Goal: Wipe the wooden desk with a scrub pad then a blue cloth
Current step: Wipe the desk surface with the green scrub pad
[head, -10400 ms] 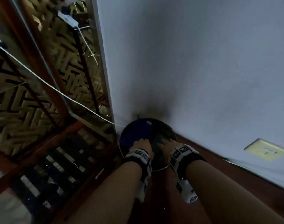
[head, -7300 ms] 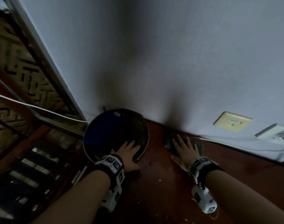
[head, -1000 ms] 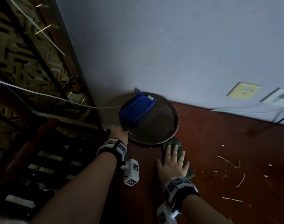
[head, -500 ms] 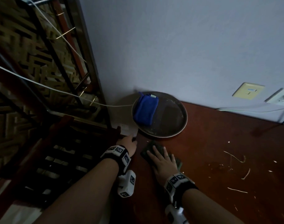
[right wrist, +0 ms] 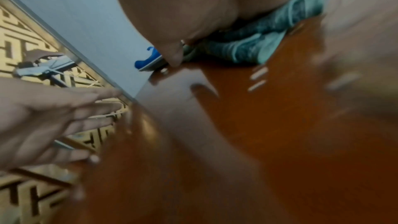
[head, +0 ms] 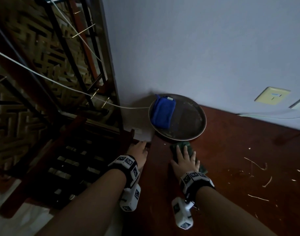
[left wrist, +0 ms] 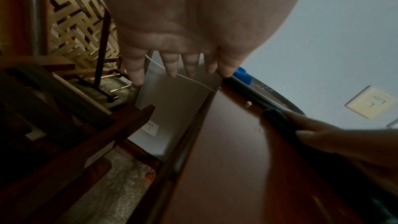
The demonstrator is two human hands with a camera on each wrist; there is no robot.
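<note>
My right hand (head: pixel 184 158) lies flat, fingers straight, on the green scrub pad (head: pixel 186 145), pressing it onto the red-brown wooden desk (head: pixel 239 159) just in front of the round dark tray (head: pixel 196 120). The pad's green weave (right wrist: pixel 254 47) shows under the palm in the right wrist view. A folded blue cloth (head: pixel 162 112) lies on the tray's left half. My left hand (head: pixel 138 151) hovers with fingers straight at the desk's left edge (left wrist: pixel 189 135), holding nothing; its fingers (left wrist: pixel 172 65) hang loose in the left wrist view.
Crumbs and thin straw-like scraps (head: pixel 255 165) are scattered on the desk to the right. The pale wall (head: pixel 197 48) with a socket plate (head: pixel 272 95) backs the desk. Left of the desk stand a dark wooden rack (head: pixel 72 159) and a lattice screen, crossed by a white cable (head: pixel 60 82).
Over the last second my right hand slid the scrub pad left and back again below the tray. My left hand came off the tray's rim to the desk's left edge.
</note>
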